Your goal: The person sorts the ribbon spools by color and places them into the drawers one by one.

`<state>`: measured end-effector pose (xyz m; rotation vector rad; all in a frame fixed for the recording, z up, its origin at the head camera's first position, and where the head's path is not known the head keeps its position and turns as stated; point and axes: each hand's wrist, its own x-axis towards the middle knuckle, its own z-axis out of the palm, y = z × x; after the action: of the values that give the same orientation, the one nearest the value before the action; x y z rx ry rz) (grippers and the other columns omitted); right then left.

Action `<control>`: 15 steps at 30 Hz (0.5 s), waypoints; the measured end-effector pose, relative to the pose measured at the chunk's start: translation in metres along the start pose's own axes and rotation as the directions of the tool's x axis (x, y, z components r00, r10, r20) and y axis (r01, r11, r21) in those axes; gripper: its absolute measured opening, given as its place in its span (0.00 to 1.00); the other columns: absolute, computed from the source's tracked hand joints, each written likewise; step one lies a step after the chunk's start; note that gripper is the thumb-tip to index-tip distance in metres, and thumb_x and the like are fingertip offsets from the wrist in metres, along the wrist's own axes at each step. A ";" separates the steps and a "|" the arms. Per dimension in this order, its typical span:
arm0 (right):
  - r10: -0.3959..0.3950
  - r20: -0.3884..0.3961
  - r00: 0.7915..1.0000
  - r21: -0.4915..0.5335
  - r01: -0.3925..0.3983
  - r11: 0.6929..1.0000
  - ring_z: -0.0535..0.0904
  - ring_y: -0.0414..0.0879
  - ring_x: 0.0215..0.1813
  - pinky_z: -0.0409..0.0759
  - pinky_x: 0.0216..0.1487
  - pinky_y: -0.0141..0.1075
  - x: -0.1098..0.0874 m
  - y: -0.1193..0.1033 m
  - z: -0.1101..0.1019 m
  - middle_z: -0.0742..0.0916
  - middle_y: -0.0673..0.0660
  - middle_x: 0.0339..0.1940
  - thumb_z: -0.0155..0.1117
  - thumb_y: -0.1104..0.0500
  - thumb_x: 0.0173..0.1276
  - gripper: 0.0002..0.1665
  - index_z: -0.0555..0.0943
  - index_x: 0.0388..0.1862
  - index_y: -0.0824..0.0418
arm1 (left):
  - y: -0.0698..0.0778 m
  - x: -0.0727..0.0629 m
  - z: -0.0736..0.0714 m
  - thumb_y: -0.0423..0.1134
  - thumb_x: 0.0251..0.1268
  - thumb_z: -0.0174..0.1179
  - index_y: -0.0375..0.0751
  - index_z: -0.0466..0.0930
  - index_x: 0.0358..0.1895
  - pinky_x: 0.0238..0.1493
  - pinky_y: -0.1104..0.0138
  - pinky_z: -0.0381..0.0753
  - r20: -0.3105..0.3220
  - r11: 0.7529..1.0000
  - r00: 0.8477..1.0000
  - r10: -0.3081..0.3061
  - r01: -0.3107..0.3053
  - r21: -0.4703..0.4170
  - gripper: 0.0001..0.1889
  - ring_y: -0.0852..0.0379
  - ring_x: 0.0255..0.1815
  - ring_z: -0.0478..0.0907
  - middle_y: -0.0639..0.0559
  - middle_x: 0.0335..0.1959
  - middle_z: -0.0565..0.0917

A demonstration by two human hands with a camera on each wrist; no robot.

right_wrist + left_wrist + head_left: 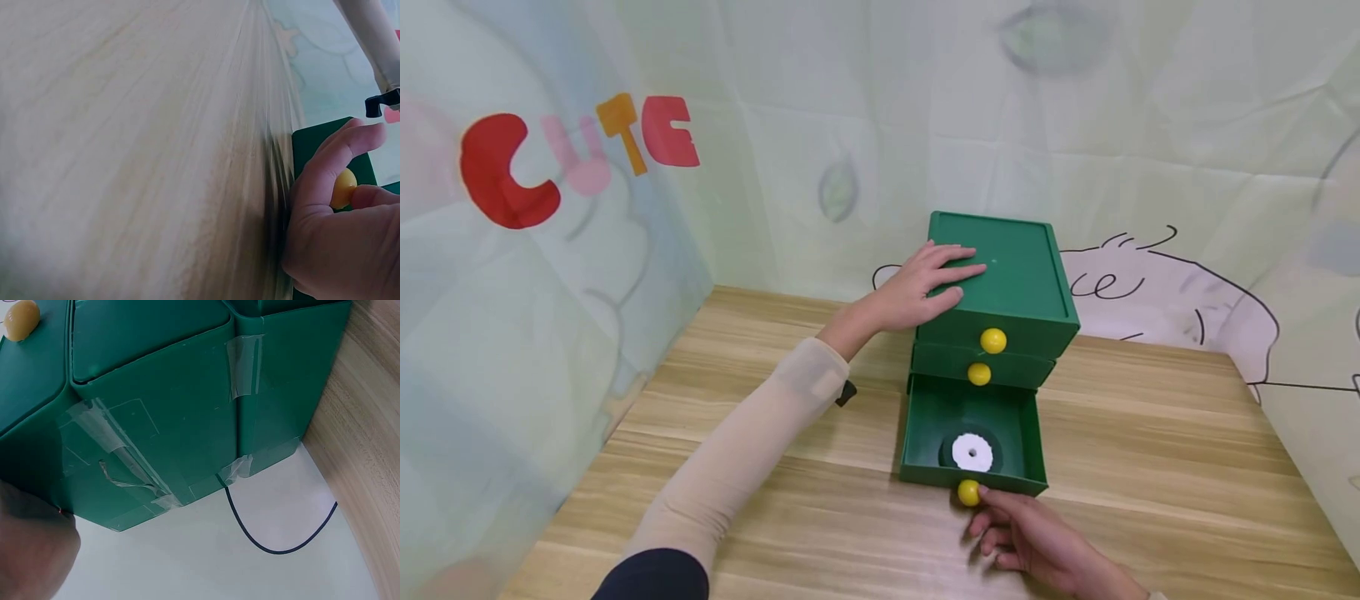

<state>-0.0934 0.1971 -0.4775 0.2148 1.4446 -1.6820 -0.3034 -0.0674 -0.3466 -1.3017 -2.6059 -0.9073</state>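
A green three-drawer chest (1000,250) with yellow ball knobs stands on the wooden table. My left hand (917,287) rests on the left side of its top, fingers spread. The bottom drawer (920,433) is pulled out. Inside it lies a white disc (967,457) with a small centre hole, ringed by something dark. At the front of that drawer, my right hand (1037,537) touches the lowest yellow knob (968,492) with its thumb; the other fingers are loosely bent below, apart from it. In the right wrist view this knob shows between thumb and forefinger.
The upper two drawers are closed, with their knobs (993,341) facing me. Clear tape (244,365) runs over the chest's side in the left wrist view. A printed cloth backdrop (775,167) hangs behind and left of the wooden table (805,517).
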 end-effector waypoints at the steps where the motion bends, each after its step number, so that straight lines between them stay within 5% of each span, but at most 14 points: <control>1: -0.002 -0.002 1.000 -0.002 0.002 1.000 0.82 0.40 0.39 0.83 0.42 0.29 0.000 0.000 0.000 0.89 0.50 0.41 0.52 0.41 0.86 0.26 0.81 0.58 0.61 | 0.000 0.000 0.000 0.44 0.84 0.47 0.44 0.69 0.81 0.87 0.56 0.34 0.000 1.000 1.000 -0.001 0.001 -0.001 0.27 0.45 0.87 0.51 0.42 0.85 0.62; 15: -0.079 -0.019 0.997 -0.026 0.078 0.997 0.83 0.41 0.40 0.78 0.38 0.30 0.006 -0.008 -0.001 0.89 0.49 0.40 0.58 0.42 0.83 0.23 0.80 0.60 0.59 | 0.000 0.000 0.000 0.44 0.84 0.47 0.44 0.69 0.81 0.87 0.56 0.32 -0.002 1.000 1.000 -0.006 0.006 0.000 0.27 0.45 0.87 0.51 0.42 0.84 0.62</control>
<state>-0.1027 0.1945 -0.4758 0.1627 1.5055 -1.7278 -0.3029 -0.0671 -0.3465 -1.2926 -2.6096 -0.9098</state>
